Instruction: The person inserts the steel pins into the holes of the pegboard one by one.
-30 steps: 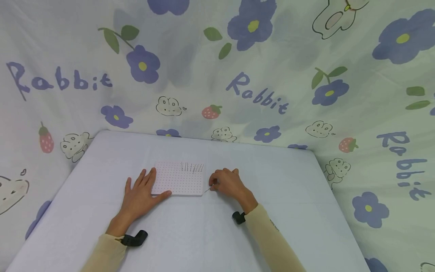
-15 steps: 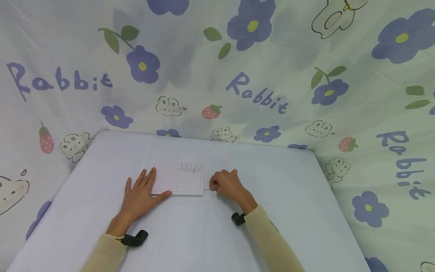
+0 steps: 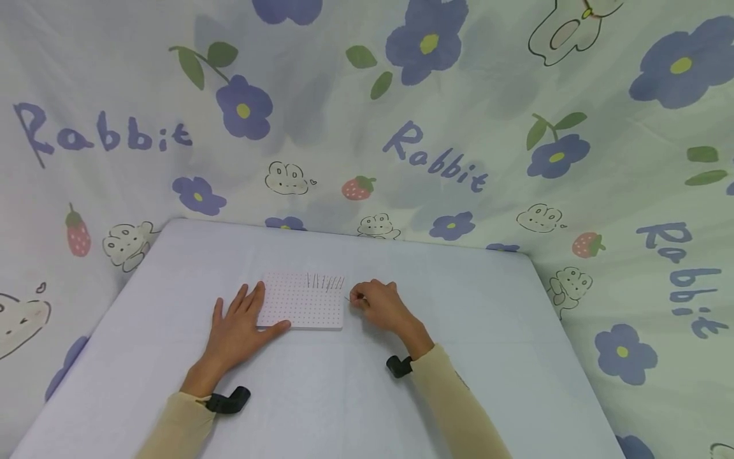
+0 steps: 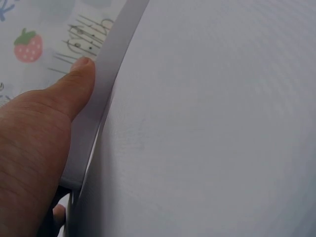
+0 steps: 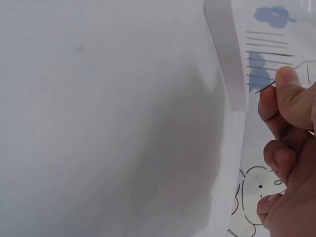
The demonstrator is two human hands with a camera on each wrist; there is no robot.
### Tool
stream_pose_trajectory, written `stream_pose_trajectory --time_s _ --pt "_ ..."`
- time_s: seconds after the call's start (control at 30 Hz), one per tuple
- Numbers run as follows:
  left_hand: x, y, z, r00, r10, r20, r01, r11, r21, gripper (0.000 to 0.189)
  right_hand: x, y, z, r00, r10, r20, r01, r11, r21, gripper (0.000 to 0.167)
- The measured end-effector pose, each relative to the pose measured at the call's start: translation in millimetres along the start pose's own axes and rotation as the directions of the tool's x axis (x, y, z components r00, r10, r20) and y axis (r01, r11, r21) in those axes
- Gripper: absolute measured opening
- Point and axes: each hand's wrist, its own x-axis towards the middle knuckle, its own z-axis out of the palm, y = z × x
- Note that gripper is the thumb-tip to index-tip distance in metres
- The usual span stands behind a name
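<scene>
A white board (image 3: 301,309) with rows of small holes lies on the table. Several thin dark pins (image 3: 325,282) stand in a row at its far right part; the left wrist view also shows the pins (image 4: 76,42) rising past the board's edge. My left hand (image 3: 237,325) rests with straight fingers at the board's left side, thumb along the near edge. Just off the right side, my right hand (image 3: 383,307) pinches a thin needle-like pin (image 5: 265,88) between thumb and index finger. Its tip points toward the board; the fingers hide the rest.
A white cloth covers the table (image 3: 344,395). Behind and around it hangs a curtain (image 3: 321,115) printed with flowers, strawberries and rabbits. Black wrist cameras sit on the left wrist (image 3: 229,400) and right wrist (image 3: 398,366).
My right hand has moved slightly away from me along the board's right side. The pinched pin has swung from pointing down-left to pointing up-left. My left hand stays in place.
</scene>
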Motion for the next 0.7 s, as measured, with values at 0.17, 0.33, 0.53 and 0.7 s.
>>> stream_pose_trajectory --time_s 0.17,0.33,0.53,0.7 --pt "0.5 1.3 0.3 1.000 -0.002 0.002 0.002 1.000 0.005 0.112 6.2 -7 -2 0.999 -0.010 -0.043 0.013 0.998 0.069 0.007" --pt "0.8 2.1 -0.1 1.000 -0.013 0.004 0.013 1.000 0.009 0.113 11.6 -15 -2 0.997 -0.008 -0.080 0.015 0.996 0.082 0.009" --pt "0.7 1.0 0.9 1.000 -0.014 0.002 0.014 1.000 0.017 0.113 16.4 -19 1 0.987 0.009 -0.162 0.003 0.997 0.071 0.011" --pt "0.2 0.3 0.6 1.000 -0.015 0.008 0.015 1.000 0.022 0.113 19.3 -20 6 0.973 0.015 -0.232 -0.003 0.999 0.055 0.011"
